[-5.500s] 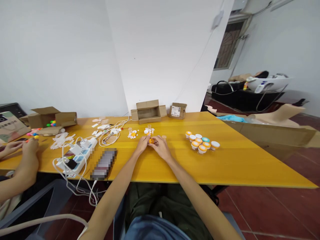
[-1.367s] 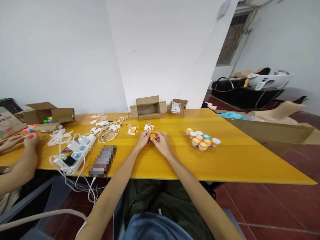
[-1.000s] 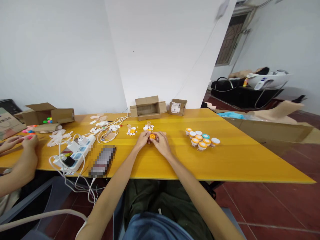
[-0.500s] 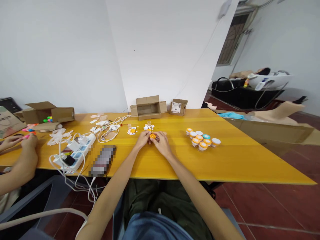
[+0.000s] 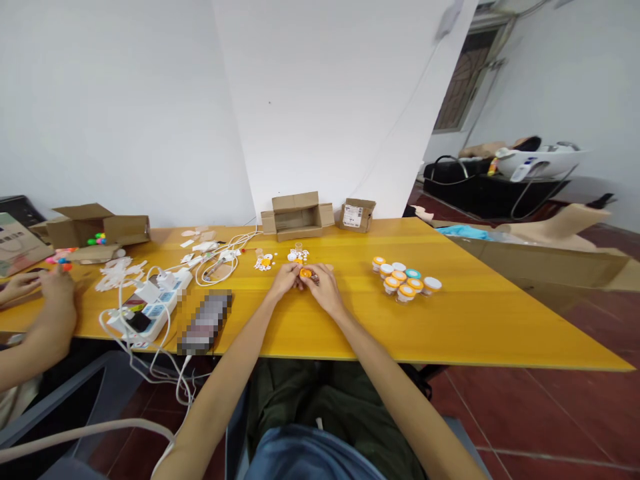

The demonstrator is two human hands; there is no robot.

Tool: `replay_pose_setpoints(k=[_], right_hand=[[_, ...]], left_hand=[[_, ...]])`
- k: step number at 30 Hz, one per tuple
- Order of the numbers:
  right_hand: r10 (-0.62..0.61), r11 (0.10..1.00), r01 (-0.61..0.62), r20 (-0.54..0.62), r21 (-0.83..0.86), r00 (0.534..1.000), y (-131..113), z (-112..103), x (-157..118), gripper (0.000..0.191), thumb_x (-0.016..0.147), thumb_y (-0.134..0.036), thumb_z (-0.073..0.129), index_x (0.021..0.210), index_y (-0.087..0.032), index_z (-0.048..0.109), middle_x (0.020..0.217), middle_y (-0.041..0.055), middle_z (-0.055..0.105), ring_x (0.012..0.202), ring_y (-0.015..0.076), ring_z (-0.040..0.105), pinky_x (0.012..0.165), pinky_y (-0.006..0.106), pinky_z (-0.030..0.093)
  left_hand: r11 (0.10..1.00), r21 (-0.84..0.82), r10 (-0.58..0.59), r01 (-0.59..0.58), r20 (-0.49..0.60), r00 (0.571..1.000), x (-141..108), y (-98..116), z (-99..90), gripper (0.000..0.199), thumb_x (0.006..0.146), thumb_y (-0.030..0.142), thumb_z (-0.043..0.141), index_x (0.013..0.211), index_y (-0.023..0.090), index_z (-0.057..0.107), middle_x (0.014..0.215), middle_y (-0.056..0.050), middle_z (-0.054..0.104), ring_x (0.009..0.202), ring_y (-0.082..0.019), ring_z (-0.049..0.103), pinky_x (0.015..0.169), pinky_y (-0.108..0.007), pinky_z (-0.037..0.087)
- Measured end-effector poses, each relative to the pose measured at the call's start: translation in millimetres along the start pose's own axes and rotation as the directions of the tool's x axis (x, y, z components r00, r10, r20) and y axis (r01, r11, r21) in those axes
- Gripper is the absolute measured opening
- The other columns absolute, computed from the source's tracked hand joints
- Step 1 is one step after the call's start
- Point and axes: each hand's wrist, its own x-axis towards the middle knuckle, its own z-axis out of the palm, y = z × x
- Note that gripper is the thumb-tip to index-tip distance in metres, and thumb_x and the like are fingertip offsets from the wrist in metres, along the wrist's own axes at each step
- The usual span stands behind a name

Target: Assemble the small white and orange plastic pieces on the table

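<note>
Both hands meet over the middle of the yellow table (image 5: pixel 280 327). Between their fingertips is an orange lid (image 5: pixel 305 273), seen at a tilt. My left hand (image 5: pixel 285 279) is closed, with its fingers at the lid's left side. From the other side my right hand (image 5: pixel 325 287) grips the lid with curled fingers, several of them hidden. Just beyond the hands lies a pile of small white pieces (image 5: pixel 301 254) around a small clear cup (image 5: pixel 299 247). A second pile of white and orange pieces (image 5: pixel 264 262) sits to the left.
Several lidded jars (image 5: pixel 407 280) stand grouped at the right. Two cardboard boxes, one open (image 5: pixel 297 217) and one smaller (image 5: pixel 357 215), rest against the wall. Leftward are a phone (image 5: pixel 206 321), a power strip (image 5: pixel 163 303) with loose cables, and a co-worker's hand (image 5: pixel 56 287).
The orange lid has tilted slightly between my fingers, while both my hands stay nearly in place. At the far left, the co-worker's hands have shifted a little.
</note>
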Motion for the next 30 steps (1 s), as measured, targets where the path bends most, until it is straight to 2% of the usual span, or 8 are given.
replay_pose_setpoints(k=[5,11,20,30], right_hand=[[0.042,0.998,-0.042,-0.002,0.047,0.999,0.7,0.7,0.4,0.014,0.085,-0.03,0.062,0.094,-0.027,0.072,0.095,0.0052,0.07,0.09,0.0255,0.065,0.083,0.04,0.055],[0.059,0.994,-0.059,0.008,0.09,0.998,2.2,1.2,0.9,0.016,0.086,-0.033,0.063,0.095,-0.026,0.073,0.094,0.005,0.07,0.09,0.0244,0.065,0.082,0.039,0.056],[0.043,0.998,-0.044,0.027,0.034,0.999,3.0,1.0,1.0,0.023,0.086,-0.03,0.062,0.107,-0.027,0.074,0.097,0.005,0.069,0.095,0.0238,0.064,0.088,0.039,0.054],[0.081,0.991,-0.082,0.018,0.109,0.997,2.8,2.0,1.1,0.022,0.083,-0.03,0.064,0.102,-0.027,0.074,0.098,0.0054,0.068,0.095,0.0245,0.065,0.087,0.041,0.057]], left_hand=[[1.0,-0.01,-0.016,0.016,-0.001,1.0,-0.9,3.5,0.8,0.034,0.09,0.044,0.061,0.068,0.018,0.057,0.047,0.004,0.058,0.041,-0.01,0.058,0.044,-0.019,0.036],[0.994,-0.071,-0.08,0.082,0.031,0.996,-2.8,5.7,1.6,0.033,0.089,0.048,0.061,0.075,0.018,0.058,0.055,0.002,0.065,0.048,-0.012,0.065,0.048,-0.02,0.042],[0.99,-0.121,-0.069,0.072,0.035,0.997,-0.5,1.7,0.1,0.033,0.088,0.049,0.064,0.08,0.018,0.059,0.053,0.002,0.062,0.045,-0.013,0.062,0.044,-0.019,0.041],[0.99,-0.123,-0.065,0.066,0.012,0.998,-0.5,0.8,1.2,0.037,0.088,0.053,0.062,0.078,0.018,0.058,0.049,0.005,0.057,0.04,-0.01,0.057,0.042,-0.019,0.038]])
